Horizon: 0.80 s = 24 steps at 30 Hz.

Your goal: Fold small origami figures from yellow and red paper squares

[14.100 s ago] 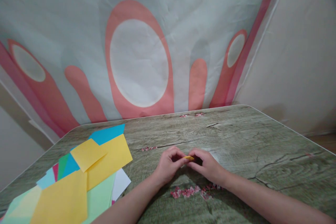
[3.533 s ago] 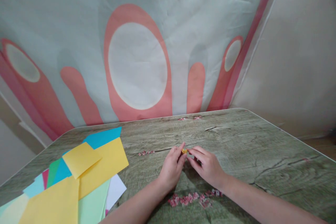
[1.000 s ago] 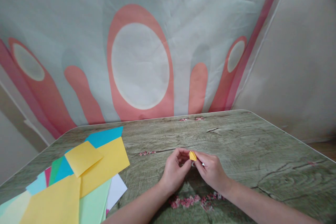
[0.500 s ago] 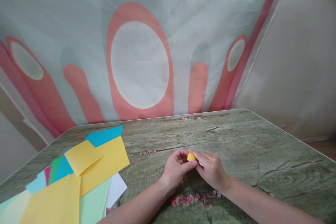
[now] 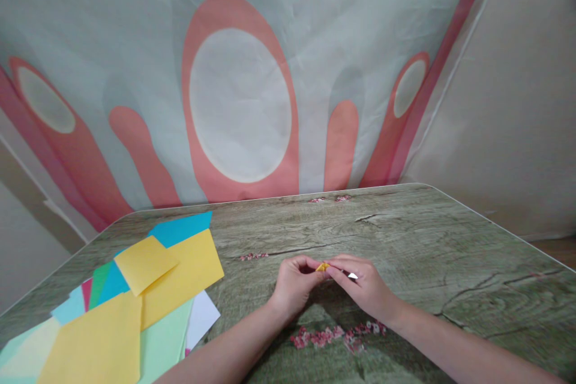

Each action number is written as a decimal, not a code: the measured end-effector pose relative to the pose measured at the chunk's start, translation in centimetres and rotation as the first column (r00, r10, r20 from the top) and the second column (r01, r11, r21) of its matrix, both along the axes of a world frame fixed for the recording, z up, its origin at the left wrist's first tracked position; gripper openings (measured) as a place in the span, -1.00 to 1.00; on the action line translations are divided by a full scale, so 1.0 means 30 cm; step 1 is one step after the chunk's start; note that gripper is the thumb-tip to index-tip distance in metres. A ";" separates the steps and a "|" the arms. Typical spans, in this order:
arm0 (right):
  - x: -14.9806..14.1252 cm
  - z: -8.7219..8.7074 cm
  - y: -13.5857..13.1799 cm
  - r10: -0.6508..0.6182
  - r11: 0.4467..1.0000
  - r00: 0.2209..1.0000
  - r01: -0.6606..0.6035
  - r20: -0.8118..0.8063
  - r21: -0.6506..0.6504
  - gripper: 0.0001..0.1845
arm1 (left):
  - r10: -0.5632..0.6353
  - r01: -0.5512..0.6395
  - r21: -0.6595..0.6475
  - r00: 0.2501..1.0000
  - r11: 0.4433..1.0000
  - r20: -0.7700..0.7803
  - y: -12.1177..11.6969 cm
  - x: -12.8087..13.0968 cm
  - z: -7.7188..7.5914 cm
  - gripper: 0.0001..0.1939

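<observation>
A tiny folded piece of yellow paper [image 5: 322, 266] sits between the fingertips of both hands, just above the table. My left hand [image 5: 293, 284] pinches it from the left with curled fingers. My right hand [image 5: 363, 288] pinches it from the right, fingers closed. Both wrists rest low over the wood-grain table [image 5: 405, 234] near its middle.
A loose pile of coloured paper sheets [image 5: 135, 294], yellow, blue, green and white, lies on the table's left side. A patterned sheet with pink shapes [image 5: 238, 102] hangs behind the table. The table's right edge [image 5: 508, 228] borders a beige wall.
The folded yellow piece has dropped lower and flatter between my fingertips, and both hands have closed in tighter around it.
</observation>
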State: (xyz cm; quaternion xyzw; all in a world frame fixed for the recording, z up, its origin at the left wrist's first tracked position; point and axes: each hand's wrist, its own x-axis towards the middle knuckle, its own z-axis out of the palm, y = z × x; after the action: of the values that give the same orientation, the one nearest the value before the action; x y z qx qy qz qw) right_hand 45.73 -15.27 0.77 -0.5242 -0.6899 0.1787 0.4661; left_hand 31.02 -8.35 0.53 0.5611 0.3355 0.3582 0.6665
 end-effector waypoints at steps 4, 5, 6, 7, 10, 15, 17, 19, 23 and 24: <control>-0.005 -0.018 -0.003 -0.086 0.996 0.994 0.086 0.062 0.011 -0.78 | -0.019 0.023 0.089 0.999 0.996 -0.045 0.004 -0.006 -0.017 -0.70; -0.006 -0.022 -0.004 -0.100 0.995 0.991 0.099 0.089 0.019 -0.77 | -0.022 0.029 0.110 0.998 0.994 -0.063 0.006 -0.007 -0.022 -0.70; -0.006 -0.024 -0.004 -0.110 0.994 0.988 0.107 0.112 0.029 -0.76 | -0.023 0.034 0.130 0.996 0.991 -0.081 0.006 -0.007 -0.027 -0.70; -0.006 -0.025 -0.005 -0.116 0.993 0.985 0.112 0.128 0.039 -0.75 | -0.024 0.038 0.148 0.995 0.988 -0.097 0.007 -0.007 -0.031 -0.70; -0.004 -0.022 -0.003 -0.126 0.992 0.982 0.121 0.138 0.046 -0.73 | -0.042 0.069 0.207 0.991 0.976 -0.130 0.004 -0.006 -0.034 -0.71; 0.010 -0.022 0.011 -0.125 0.992 0.986 0.122 0.111 0.030 -0.74 | -0.047 0.104 0.322 0.983 0.941 -0.179 0.008 -0.013 -0.013 -0.75; 0.015 -0.027 0.017 -0.115 0.993 0.987 0.112 0.109 0.030 -0.74 | -0.001 0.077 0.371 0.980 0.926 -0.199 0.016 -0.018 -0.009 -0.77; 0.018 -0.033 0.021 -0.106 0.994 0.988 0.103 0.110 0.029 -0.76 | 0.024 0.066 0.401 0.976 0.914 -0.215 0.026 -0.021 -0.013 -0.79; 0.018 -0.049 0.028 -0.078 0.997 0.991 0.076 0.112 0.022 -0.82 | 0.043 0.087 0.451 0.962 0.888 -0.270 0.033 -0.024 -0.028 -0.83; 0.018 -0.054 0.030 -0.071 0.997 0.992 0.069 0.108 0.024 -0.82 | 0.048 0.095 0.467 0.957 0.879 -0.286 0.032 -0.024 -0.030 -0.84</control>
State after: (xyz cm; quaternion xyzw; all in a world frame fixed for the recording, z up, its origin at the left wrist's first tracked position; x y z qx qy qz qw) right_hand 46.27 -14.37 -0.84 -0.5524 -0.6973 0.1265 0.4389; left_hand 30.29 -7.39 -0.36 0.7578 0.3239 0.3356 0.4563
